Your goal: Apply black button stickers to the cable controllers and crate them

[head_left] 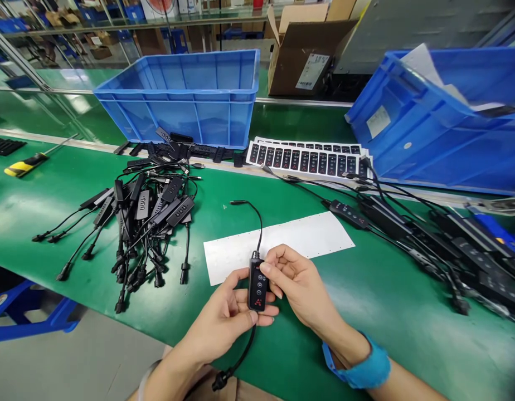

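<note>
My left hand [224,317] grips a small black inline controller [257,285] from below, fingers curled round it. The fingertips of my right hand [297,284] press on the controller's upper face, thumb and fingers pinched at its top right edge. A thin black cable runs from the controller's top up to a plug [237,202], and another runs down past the table edge to a connector [219,380]. A blue wristband [362,368] sits on my right wrist. Just behind my hands lies a white backing sheet [307,236] on the green table.
A heap of black controllers with cables [144,223] lies at the left. More wired controllers [428,234] spread at the right. Sticker sheets [307,159] lie before a blue bin [186,94]; a tilted blue bin [441,128] stands right. A yellow-handled screwdriver [25,165] lies far left.
</note>
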### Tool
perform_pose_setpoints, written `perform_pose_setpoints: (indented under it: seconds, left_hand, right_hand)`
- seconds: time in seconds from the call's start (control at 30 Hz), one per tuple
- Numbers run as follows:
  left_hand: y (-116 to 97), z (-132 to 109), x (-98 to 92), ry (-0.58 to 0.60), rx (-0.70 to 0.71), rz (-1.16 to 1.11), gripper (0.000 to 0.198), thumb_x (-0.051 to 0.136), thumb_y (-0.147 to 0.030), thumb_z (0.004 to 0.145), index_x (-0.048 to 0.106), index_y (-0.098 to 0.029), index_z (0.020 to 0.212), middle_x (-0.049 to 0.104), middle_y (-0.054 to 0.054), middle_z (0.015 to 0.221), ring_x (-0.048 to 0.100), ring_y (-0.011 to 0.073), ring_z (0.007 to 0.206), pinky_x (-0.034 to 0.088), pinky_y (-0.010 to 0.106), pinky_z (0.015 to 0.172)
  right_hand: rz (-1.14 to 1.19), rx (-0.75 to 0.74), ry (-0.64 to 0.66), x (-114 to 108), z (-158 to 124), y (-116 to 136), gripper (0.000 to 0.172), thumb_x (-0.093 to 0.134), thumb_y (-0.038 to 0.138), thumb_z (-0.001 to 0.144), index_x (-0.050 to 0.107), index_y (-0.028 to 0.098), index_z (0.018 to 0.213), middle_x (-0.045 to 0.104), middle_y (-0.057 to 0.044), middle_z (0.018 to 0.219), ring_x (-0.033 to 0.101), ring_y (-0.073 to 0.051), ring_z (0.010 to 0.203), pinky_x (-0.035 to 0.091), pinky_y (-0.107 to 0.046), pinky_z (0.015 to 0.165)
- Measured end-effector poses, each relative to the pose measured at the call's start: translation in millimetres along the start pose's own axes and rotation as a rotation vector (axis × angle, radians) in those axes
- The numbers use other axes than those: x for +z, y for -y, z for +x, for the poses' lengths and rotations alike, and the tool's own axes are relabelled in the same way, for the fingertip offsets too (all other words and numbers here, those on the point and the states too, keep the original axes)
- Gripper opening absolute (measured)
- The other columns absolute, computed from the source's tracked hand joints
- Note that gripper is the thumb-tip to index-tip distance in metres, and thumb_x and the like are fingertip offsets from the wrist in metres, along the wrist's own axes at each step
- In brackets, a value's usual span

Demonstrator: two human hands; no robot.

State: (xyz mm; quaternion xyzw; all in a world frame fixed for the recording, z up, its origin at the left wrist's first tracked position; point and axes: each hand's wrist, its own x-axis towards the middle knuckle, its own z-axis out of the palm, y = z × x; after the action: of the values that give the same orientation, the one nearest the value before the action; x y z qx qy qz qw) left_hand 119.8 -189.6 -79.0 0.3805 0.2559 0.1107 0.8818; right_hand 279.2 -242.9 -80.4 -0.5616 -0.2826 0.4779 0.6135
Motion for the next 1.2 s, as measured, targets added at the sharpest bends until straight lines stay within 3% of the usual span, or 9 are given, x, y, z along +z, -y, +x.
perform_pose_setpoints:
  seconds: [0.6,1.2]
  left_hand:
    - [-0.4,-0.2,0.8,-0.008,-0.006,-0.003,0.062,0.074,-0.030,0.081,0.040,-0.018,0.131,0.065,0.018,0.114,0.066,0.0302,0.105,0.048,0.048,0.095]
    - [-4.2,-0.4,6.2,-0.036,-0.012,0.032,0.058,0.075,-0.037,0.080,0.045,-0.021,0.128,0.066,0.013,0.109,0.067,0.0280,0.101,0.050,0.042,0.090]
  right_hand:
    - [-0.057,-0.011,-0.015,0.2,-0.3,1.0,0.025,0.073,0.039,0.079,0.056,0.020,0.076,0.049,0.006,0.060,0.039,-0.006,0.044,0.030,-0.021,0.039]
    - [-0.166,-0.116,-0.106,3.6,-1.6,1.4,0.022,0.072,0.038,0.077,0.059,0.021,0.072,0.053,0.002,0.062,0.051,-0.012,0.055,0.046,-0.023,0.049]
